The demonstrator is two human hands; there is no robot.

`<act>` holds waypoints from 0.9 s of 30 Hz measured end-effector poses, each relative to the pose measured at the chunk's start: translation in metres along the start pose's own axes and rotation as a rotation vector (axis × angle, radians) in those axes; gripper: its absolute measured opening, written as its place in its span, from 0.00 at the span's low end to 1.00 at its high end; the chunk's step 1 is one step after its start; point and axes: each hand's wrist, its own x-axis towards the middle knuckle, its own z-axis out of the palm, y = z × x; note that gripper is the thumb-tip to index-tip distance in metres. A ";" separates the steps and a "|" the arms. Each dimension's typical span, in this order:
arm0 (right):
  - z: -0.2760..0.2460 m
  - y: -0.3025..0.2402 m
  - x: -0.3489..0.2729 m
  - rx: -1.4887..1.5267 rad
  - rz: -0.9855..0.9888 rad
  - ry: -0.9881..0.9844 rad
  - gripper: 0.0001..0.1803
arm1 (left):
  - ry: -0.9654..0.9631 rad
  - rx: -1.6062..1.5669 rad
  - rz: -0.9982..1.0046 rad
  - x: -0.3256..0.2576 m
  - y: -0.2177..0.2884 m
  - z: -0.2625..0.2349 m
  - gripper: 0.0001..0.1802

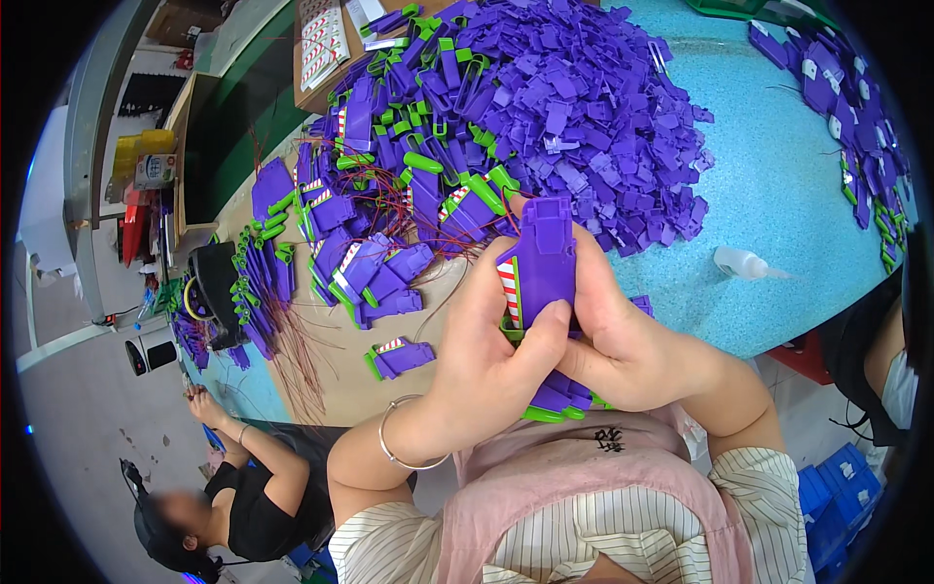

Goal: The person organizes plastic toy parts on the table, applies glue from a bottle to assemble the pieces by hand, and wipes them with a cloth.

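Both my hands clamped on one purple toy part, held upright above the table edge.

My left hand (486,341) pinches the purple part (541,258) with the thumb across its front, and my right hand (623,341) wraps its back. If that thumb slides, I judge the part could twist loose, drop into the purple heap (584,107) and snag the thin red wires (302,360) on the table (769,195).
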 end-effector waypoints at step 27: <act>-0.002 -0.008 0.001 0.049 0.084 -0.059 0.43 | 0.002 -0.092 0.056 0.003 -0.004 0.002 0.09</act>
